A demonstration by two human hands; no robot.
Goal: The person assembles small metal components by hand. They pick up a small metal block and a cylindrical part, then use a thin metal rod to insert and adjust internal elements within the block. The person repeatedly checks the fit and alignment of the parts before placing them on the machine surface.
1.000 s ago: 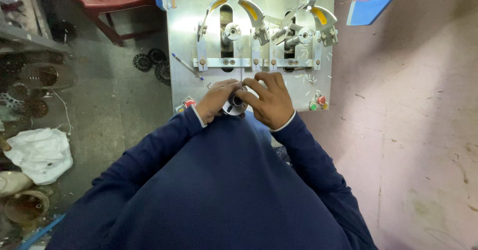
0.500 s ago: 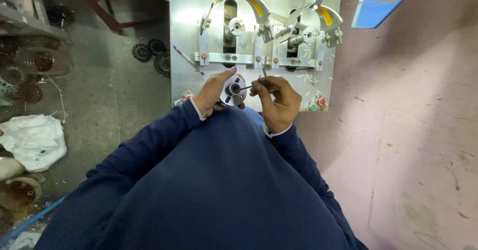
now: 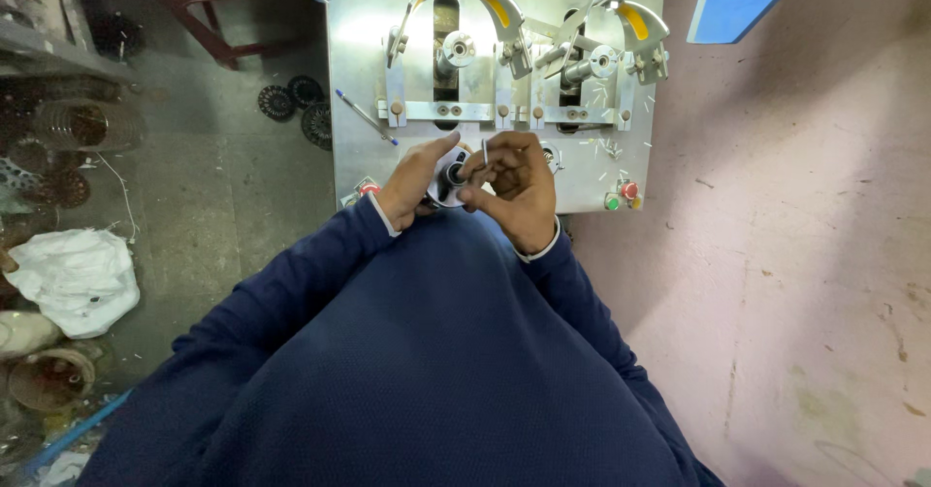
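While both hands (image 3: pixel 475 181) cover it, round metal part (image 3: pixel 449 175) — mostly hidden, thin pin (image 3: pixel 485 150) barely visible

Head camera looks steeply down, close over machine panel (image 3: pixel 582 172).

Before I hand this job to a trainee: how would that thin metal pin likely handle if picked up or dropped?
The pin looks straight and metallic, so probably stiff. It is slim and round, so it may roll on the flat steel plate. The right hand pinches it by fingertips, suggesting it is light.
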